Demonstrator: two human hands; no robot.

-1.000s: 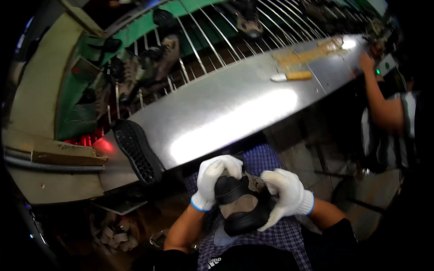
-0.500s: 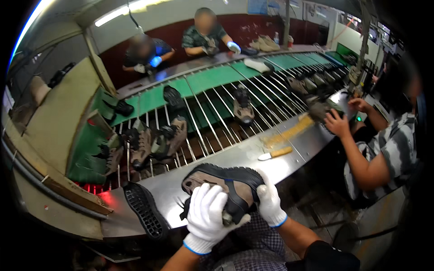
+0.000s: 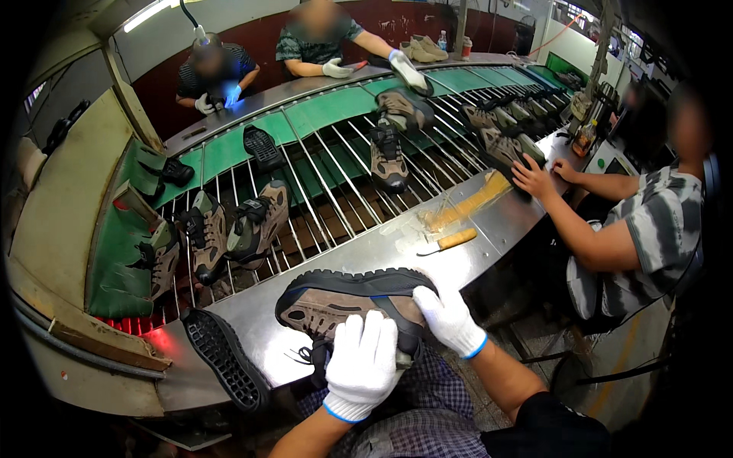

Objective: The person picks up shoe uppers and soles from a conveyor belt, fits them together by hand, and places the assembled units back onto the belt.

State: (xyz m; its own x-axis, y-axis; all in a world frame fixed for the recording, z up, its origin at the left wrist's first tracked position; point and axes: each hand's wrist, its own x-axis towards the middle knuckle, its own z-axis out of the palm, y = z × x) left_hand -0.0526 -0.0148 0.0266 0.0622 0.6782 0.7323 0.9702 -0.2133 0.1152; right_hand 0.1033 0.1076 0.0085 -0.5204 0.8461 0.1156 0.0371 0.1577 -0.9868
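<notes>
A brown and black sports shoe (image 3: 324, 309) is held on its side between my two hands, above the near edge of the metal bench. Its black treaded sole faces away from me, with the toe to the left and dark laces hanging down. My left hand (image 3: 363, 359), in a white knit glove, is closed over the upper near the ankle opening, its fingers lying across the side. At the heel, my gloved right hand (image 3: 450, 320) grips the end of the shoe. A loose black sole (image 3: 225, 359) rests tread up on the bench, left of the shoe.
A yellow-handled knife (image 3: 456, 240) lies on the metal bench (image 3: 366, 256) beyond my right hand. Past it runs a rack of metal rods (image 3: 305, 191) carrying several brown shoes (image 3: 205, 240). One co-worker (image 3: 634, 221) sits at the right; two others work across the rack.
My hands have turned the shoe so more of its side shows, and my left hand has shifted its hold. Across the rack, a co-worker's arm has reached out and another brown shoe now stands there.
</notes>
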